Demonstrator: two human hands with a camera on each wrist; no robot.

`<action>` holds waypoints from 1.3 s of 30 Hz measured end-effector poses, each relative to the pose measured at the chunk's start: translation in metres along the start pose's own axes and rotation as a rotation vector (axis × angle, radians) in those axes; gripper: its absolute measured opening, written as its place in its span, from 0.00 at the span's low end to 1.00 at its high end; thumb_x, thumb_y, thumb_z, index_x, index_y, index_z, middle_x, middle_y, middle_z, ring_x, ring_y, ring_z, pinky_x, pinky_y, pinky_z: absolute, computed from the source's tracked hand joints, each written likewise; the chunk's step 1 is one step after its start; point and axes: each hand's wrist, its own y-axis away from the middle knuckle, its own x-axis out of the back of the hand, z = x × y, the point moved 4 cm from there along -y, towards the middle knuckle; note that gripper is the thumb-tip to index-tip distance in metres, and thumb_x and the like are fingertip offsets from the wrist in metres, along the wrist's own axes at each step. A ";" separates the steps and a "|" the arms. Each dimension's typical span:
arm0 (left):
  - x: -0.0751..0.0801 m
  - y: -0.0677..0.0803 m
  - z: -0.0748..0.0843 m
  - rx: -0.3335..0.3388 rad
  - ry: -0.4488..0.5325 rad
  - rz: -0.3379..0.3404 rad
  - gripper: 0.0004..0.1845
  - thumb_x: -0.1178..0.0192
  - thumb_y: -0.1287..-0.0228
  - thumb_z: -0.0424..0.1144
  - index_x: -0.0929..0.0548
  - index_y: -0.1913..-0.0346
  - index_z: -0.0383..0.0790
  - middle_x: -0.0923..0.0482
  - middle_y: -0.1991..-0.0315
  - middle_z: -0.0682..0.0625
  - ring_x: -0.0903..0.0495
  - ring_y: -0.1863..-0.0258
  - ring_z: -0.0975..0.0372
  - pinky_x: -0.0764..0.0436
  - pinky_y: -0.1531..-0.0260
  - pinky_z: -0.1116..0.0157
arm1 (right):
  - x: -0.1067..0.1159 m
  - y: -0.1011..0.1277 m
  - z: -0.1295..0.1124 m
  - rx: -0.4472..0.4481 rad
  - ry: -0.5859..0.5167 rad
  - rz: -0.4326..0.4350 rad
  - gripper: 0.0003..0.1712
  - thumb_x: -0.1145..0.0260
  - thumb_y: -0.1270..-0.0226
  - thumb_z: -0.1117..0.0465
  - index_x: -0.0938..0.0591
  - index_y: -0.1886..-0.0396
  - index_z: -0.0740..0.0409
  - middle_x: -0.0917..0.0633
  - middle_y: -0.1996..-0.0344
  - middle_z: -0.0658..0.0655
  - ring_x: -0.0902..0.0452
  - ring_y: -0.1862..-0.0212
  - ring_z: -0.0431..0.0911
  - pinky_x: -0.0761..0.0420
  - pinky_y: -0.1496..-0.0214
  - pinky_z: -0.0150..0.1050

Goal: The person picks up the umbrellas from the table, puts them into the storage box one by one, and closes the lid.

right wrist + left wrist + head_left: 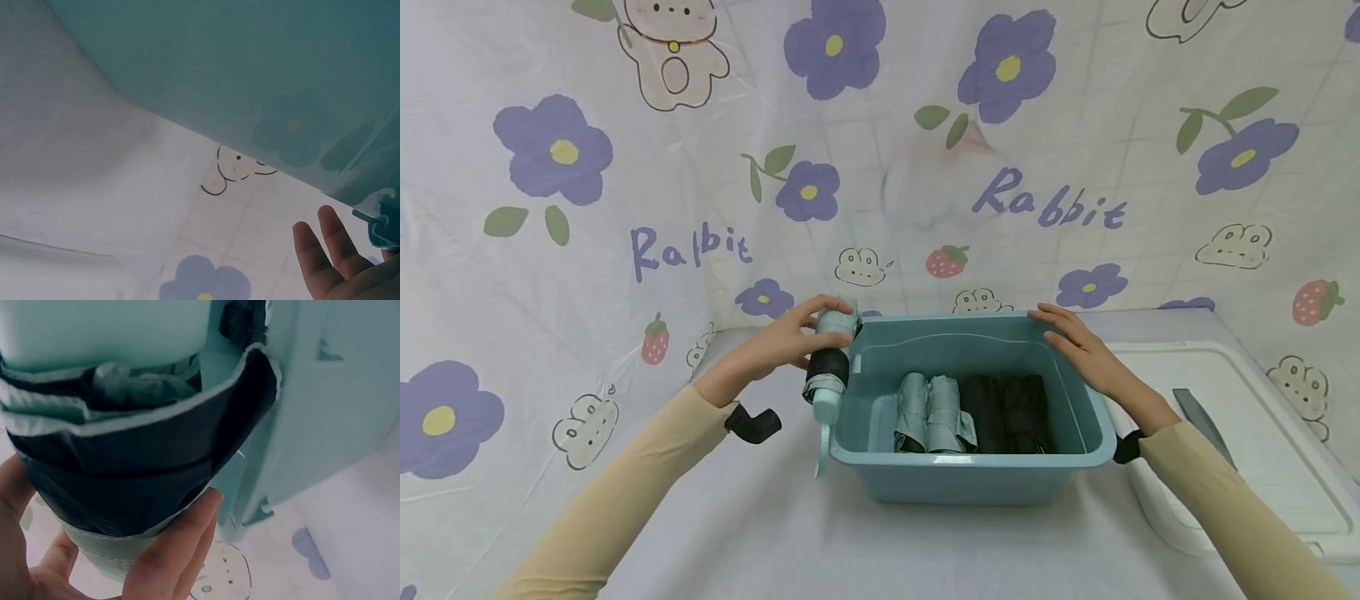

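The left hand (793, 337) has its fingers (178, 550) curled round a folded pale-green umbrella with a black inner canopy and smooth plastic handle (829, 367), held upright just left of centre against the outer left corner of the teal plastic tub (977, 479). It looks light, with a stiff core under soft, slippery fabric folds, so the firm bunched middle seems the surest hold. The right hand (1086, 350) lies with straight fingers on the tub's upper right rim, and inside, two pale-green folded umbrellas (931, 412) and two black ones (1007, 412) leave open floor only at the left.
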 end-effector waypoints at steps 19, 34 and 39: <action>-0.037 -0.021 0.017 0.005 -0.013 -0.068 0.19 0.44 0.39 0.44 0.34 0.46 0.54 0.35 0.52 0.36 0.23 0.68 0.52 0.19 0.74 0.58 | 0.000 0.001 -0.002 0.014 -0.022 0.008 0.25 0.55 0.25 0.60 0.39 0.32 0.61 0.47 0.30 0.65 0.56 0.30 0.65 0.52 0.39 0.71; -0.058 -0.030 0.011 -0.149 -0.206 -0.070 0.14 0.57 0.31 0.44 0.32 0.44 0.49 0.36 0.40 0.50 0.31 0.56 0.57 0.31 0.57 0.60 | 0.003 0.006 -0.031 -0.009 -0.039 -0.007 0.24 0.55 0.26 0.66 0.40 0.33 0.69 0.48 0.31 0.71 0.57 0.31 0.69 0.53 0.40 0.71; -0.060 -0.031 0.010 -0.137 -0.260 -0.038 0.15 0.51 0.32 0.46 0.31 0.45 0.53 0.33 0.41 0.49 0.29 0.53 0.55 0.29 0.55 0.57 | 0.000 0.001 -0.006 -0.007 -0.014 0.003 0.25 0.55 0.26 0.65 0.40 0.32 0.65 0.48 0.30 0.68 0.57 0.31 0.67 0.53 0.40 0.71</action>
